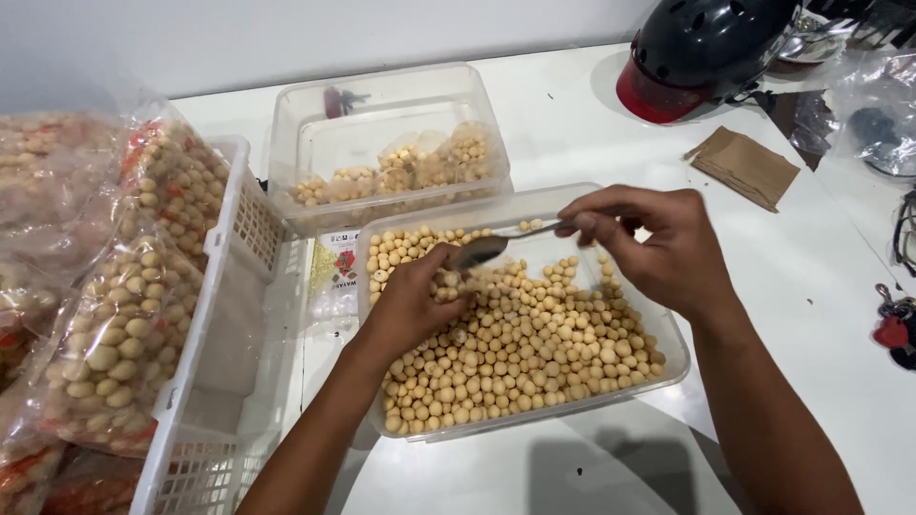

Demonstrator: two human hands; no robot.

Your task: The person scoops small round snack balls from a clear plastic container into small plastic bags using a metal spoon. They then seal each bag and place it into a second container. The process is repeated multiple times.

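On a white table [592, 114], right hand [658, 243] pinches a metal spoon [496, 246]; left hand's [415, 300] grip closes on round snacks [534, 353].

Bare table [840, 315] lies open along the right edge, between the clear tub of tan balls [668, 367] and the keys [895, 329], and again in front of that tub at the near edge. Behind it a second clear tub [286, 124] blocks the way, just beside it. The white basket [224, 315] and bagged snacks [105, 334] wall off the left. At the far right corner a dark helmet [701, 48] and brown paper packets [744, 167] crowd the surface.
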